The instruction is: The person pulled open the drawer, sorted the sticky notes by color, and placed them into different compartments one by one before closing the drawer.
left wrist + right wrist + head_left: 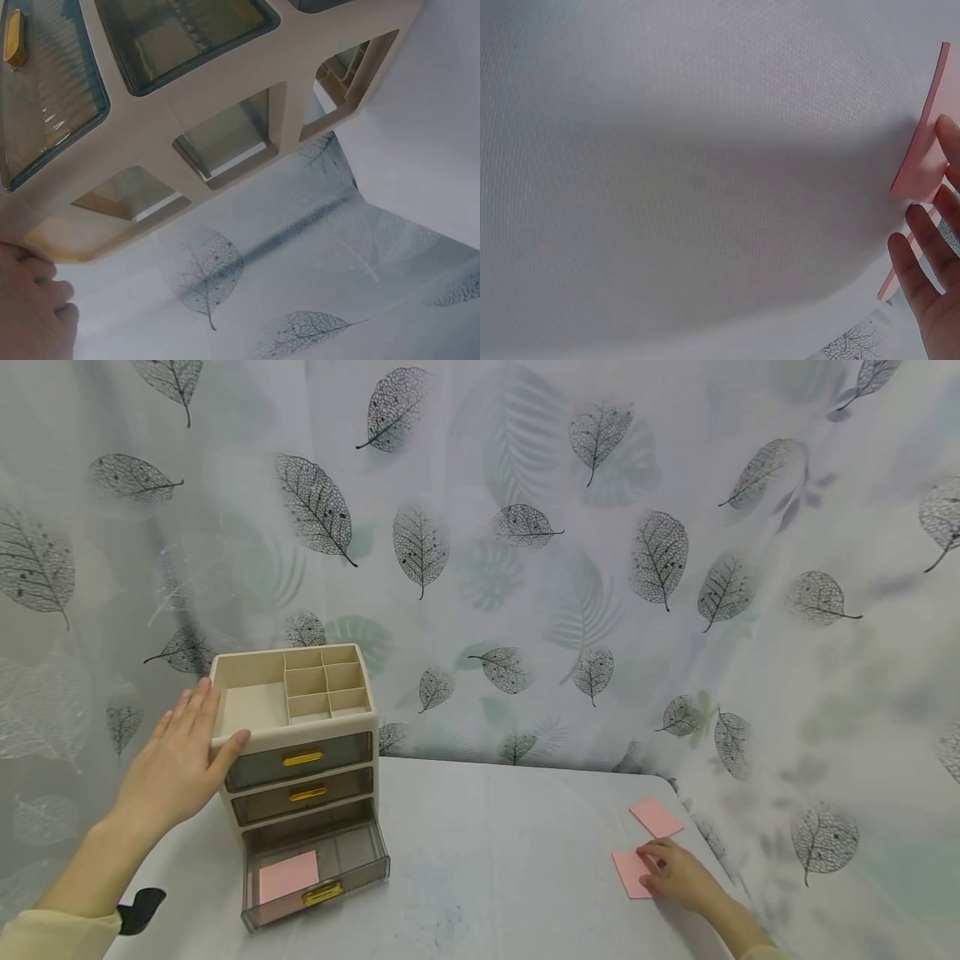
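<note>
On the left stands a cream desktop drawer organizer [300, 735] with smoky clear drawers and gold handles. Its bottom drawer [360, 868] is pulled out and holds a pink sticky-note pad [288, 875]. My left hand [176, 760] rests against the organizer's upper left edge, fingers straight and thumb at the front corner. At the right, my right hand [678, 872] pinches the edge of another pink sticky-note pad [628, 870]. In the right wrist view, that pad [926, 161] looks tilted. A third pink pad [657, 817] lies just behind it.
The organizer's top tray [255, 706] has one large and several small compartments. A white cloth [487, 860] covers the table. A leaf-patterned curtain [465, 568] hangs behind and along both sides. Something black [142, 910] sits by the left sleeve.
</note>
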